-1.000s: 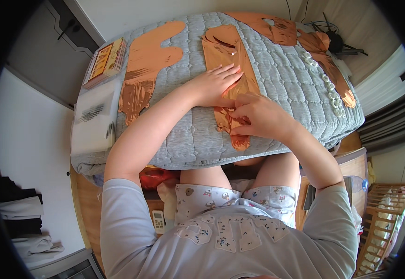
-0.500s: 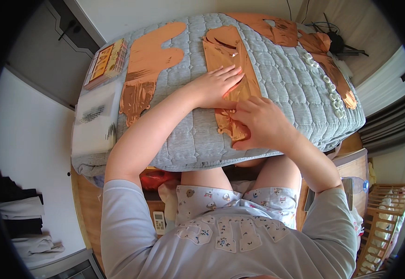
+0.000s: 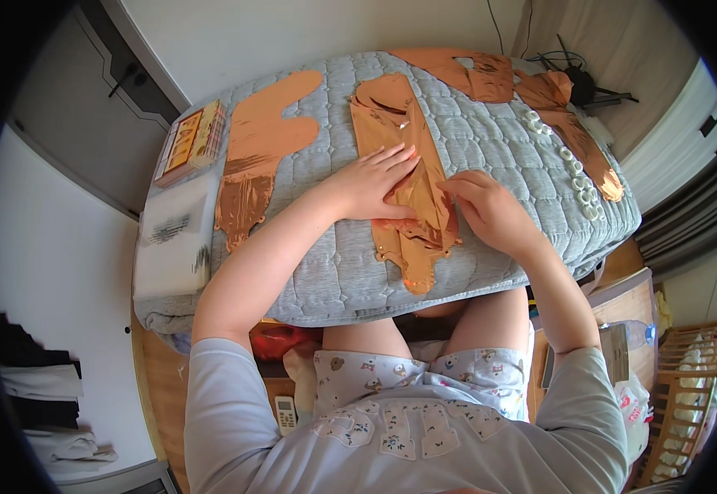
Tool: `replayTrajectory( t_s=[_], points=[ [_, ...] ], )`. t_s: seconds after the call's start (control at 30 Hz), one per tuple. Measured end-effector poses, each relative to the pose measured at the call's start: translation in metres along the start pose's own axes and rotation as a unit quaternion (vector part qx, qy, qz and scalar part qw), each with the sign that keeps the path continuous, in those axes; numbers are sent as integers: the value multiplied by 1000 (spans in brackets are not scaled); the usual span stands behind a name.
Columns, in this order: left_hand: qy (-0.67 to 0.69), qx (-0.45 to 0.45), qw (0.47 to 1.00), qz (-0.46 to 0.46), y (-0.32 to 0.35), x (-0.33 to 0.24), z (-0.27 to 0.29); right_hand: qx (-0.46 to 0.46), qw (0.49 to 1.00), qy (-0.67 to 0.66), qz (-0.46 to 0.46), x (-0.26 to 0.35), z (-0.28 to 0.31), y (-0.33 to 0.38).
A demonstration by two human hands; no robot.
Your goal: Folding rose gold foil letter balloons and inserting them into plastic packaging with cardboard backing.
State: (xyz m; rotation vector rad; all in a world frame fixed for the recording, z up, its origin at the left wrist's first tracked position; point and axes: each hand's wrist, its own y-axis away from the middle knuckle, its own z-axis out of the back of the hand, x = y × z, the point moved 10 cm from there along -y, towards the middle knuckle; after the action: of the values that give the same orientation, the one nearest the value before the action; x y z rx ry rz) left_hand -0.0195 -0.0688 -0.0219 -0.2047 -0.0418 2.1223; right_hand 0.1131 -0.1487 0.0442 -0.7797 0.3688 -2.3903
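A flat, uninflated copper-coloured foil balloon (image 3: 426, 156) lies lengthwise before me on the grey quilted mattress (image 3: 317, 247), its narrow tab end toward me. My left hand (image 3: 371, 185) rests on its middle, palm down with the fingers stretched out. At the balloon's right edge, my right hand (image 3: 490, 214) pinches the foil between thumb and fingertips. Creases run through the foil near both hands. Another flat foil balloon (image 3: 264, 136), with two rounded lobes, is spread out to the left.
More copper foil (image 3: 461, 70) lies at the far edge, with a further strip (image 3: 593, 156) on the right beside several small white rings (image 3: 577, 169). A box (image 3: 187, 144) and a white plastic packet (image 3: 169, 247) sit at the left edge. A black router (image 3: 593, 86) stands beyond the far right corner.
My right hand has moved from the balloon's near end to its right edge, uncovering the tab end. My left hand stays flat on the foil. The view has tilted slightly.
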Motion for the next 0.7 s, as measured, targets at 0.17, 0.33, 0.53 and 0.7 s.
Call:
replayTrajectory(
  t_s=[0.17, 0.33, 0.53, 0.7],
  points=[
    [19, 5, 1000, -11, 6, 0, 0, 56, 998, 10, 34, 2, -17, 6],
    [19, 32, 999, -36, 27, -25, 0, 96, 992, -13, 79, 24, -18, 30],
    [19, 44, 997, -62, 54, -68, 3, 97, 979, -9, 178, 55, -21, 57],
    [-12, 46, 998, -51, 58, -80, -1, 29, 967, 85, 240, 57, -32, 65]
  ],
)
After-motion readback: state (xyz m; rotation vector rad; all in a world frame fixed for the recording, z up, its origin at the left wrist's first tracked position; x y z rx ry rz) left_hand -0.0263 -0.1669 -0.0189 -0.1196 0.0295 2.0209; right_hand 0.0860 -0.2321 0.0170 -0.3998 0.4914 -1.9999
